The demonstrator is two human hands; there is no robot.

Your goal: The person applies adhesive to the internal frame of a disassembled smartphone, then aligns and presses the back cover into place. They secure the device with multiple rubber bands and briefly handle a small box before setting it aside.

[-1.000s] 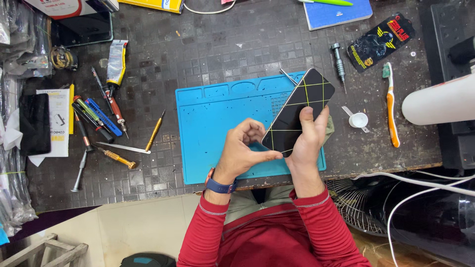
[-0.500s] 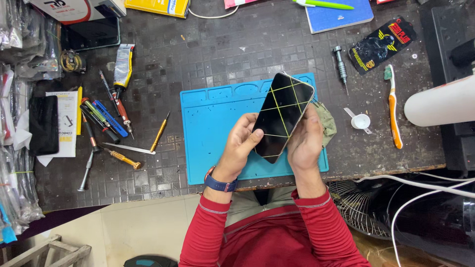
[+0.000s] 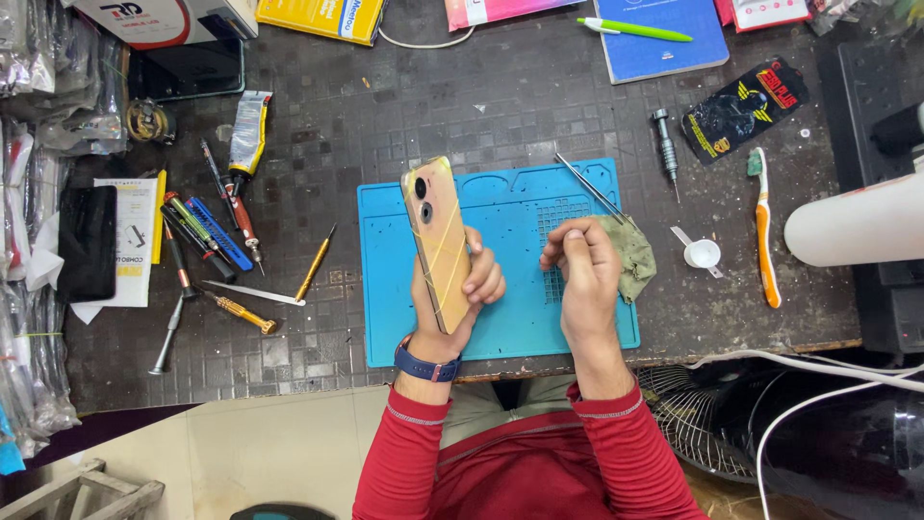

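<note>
We see the phone (image 3: 440, 246) held upright on its long edge in the left hand (image 3: 452, 299), above the left part of the blue work mat (image 3: 510, 327). Its back faces the camera: a tan or gold shell with two dark camera lenses stacked near the top corner, and thin yellow bands crossing it diagonally. The left fingers (image 3: 484, 279) wrap around the lower half of the body, closed firmly on it; the thumb side is hidden behind the phone. We cannot see the screen side at all.

The right hand (image 3: 580, 270) hovers over the mat's grid section, fingers curled loosely inward with the tips pinched together; whether they grip anything we cannot tell. A greenish cloth (image 3: 633, 258) lies just behind this hand, partly covered by it. Thin metal tweezers (image 3: 589, 188) rest on the mat's upper right.
</note>
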